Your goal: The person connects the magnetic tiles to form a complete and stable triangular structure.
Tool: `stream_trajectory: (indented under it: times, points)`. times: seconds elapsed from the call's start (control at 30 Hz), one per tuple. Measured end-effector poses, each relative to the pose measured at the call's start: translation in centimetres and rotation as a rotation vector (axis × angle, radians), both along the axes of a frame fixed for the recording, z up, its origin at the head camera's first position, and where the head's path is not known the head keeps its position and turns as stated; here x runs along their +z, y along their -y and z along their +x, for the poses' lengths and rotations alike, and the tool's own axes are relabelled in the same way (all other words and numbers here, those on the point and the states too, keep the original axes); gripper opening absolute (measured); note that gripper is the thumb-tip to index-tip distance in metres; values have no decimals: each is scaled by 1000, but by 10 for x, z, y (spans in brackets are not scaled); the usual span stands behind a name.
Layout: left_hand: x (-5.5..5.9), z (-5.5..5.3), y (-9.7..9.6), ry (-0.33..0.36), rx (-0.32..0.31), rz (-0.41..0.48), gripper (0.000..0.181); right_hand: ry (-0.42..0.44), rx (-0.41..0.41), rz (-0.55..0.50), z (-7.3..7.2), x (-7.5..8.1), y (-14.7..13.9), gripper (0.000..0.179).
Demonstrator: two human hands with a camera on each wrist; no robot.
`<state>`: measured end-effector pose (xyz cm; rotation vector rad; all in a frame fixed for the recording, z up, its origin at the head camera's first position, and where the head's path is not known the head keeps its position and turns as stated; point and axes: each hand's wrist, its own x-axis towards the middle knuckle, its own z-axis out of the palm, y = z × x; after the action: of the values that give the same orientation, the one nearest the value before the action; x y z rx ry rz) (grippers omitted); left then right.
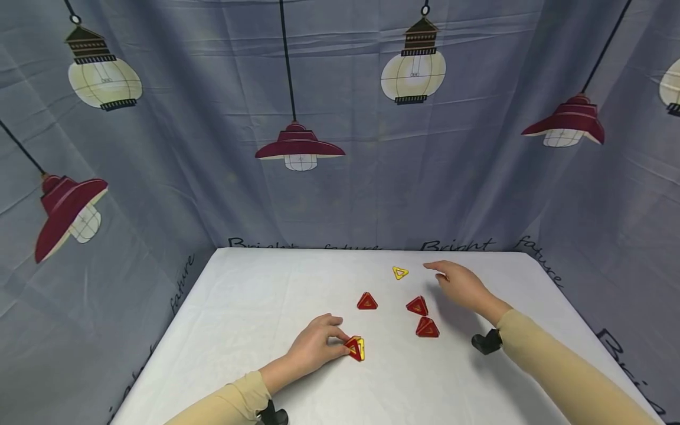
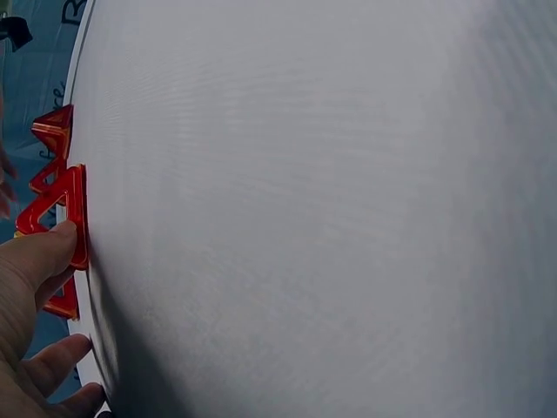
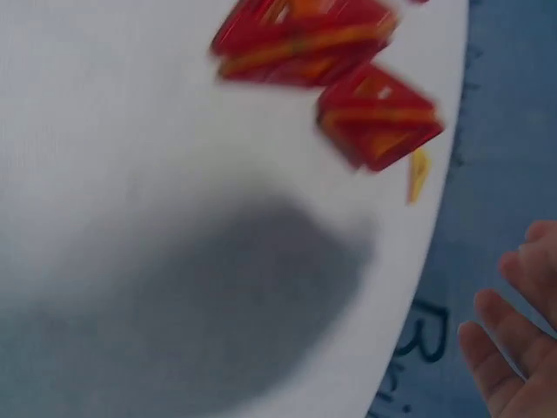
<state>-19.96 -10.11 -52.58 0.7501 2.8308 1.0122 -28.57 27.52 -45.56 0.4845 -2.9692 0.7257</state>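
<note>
My left hand (image 1: 313,343) pinches a triangular frame piece, red and yellow (image 1: 356,349), between thumb and fingers just above the table. In the left wrist view, the thumb lies on the red side of this piece (image 2: 80,205). At the far right, my right hand (image 1: 463,287) hovers over the table with its fingers extended and holds nothing. A single flat yellow triangle frame (image 1: 395,273) lies a little to its left. Between the hands stand red pyramids: one at centre (image 1: 367,303), and two close together on the right, one farther (image 1: 417,306) and one nearer (image 1: 427,328).
A white-covered table (image 1: 255,289) carries all the pieces. Behind it and at both sides hangs a grey-blue curtain (image 1: 340,200) printed with lamps and lettering. Dark wrist mounts (image 1: 486,342) sit under both sleeves.
</note>
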Motion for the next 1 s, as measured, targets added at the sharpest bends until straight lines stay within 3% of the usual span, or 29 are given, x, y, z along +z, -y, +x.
stream_trajectory:
  times: [0.1, 0.33, 0.7, 1.0]
  points:
    - [0, 0, 0, 2, -2, 7, 16, 38, 27, 75, -11, -12, -6, 46]
    - [1, 0, 0, 19, 9, 2, 15, 67, 51, 120, -31, -29, -8, 49]
    - [1, 1, 0, 4, 0, 3, 15, 88, 110, 165, -47, -35, -6, 55]
    - [1, 1, 0, 20, 10, 12, 15, 124, 205, 255, -57, -35, 7, 66]
